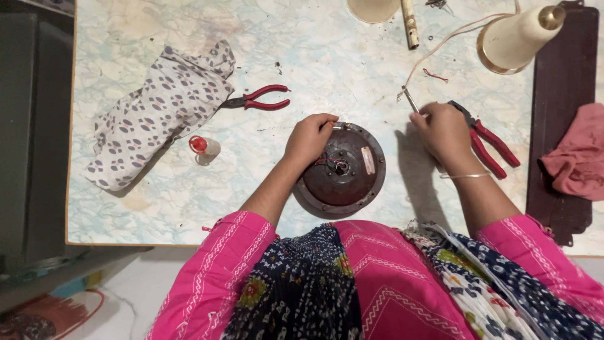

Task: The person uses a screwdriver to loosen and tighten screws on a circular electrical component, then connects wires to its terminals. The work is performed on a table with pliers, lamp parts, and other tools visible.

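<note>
A round, dark brown metal motor housing (350, 179) lies flat on the marbled table near its front edge, with thin wires at its centre hub. My left hand (309, 138) rests curled over the housing's upper left rim, gripping it. To the right, my right hand (444, 131) is closed around a thin metal tool whose tip (410, 101) points up and left. A thin wire (453, 34) runs from near that tip toward the cream cone. Red-handled cutters (491, 143) lie just right of my right hand.
Red-handled pliers (261, 98) lie beside a patterned grey cloth (157, 110). A small bottle with a red cap (202, 146) stands below them. A cream cone with a brass tip (516, 38), a dark board (563, 126) and a pink rag (576, 157) sit at the right.
</note>
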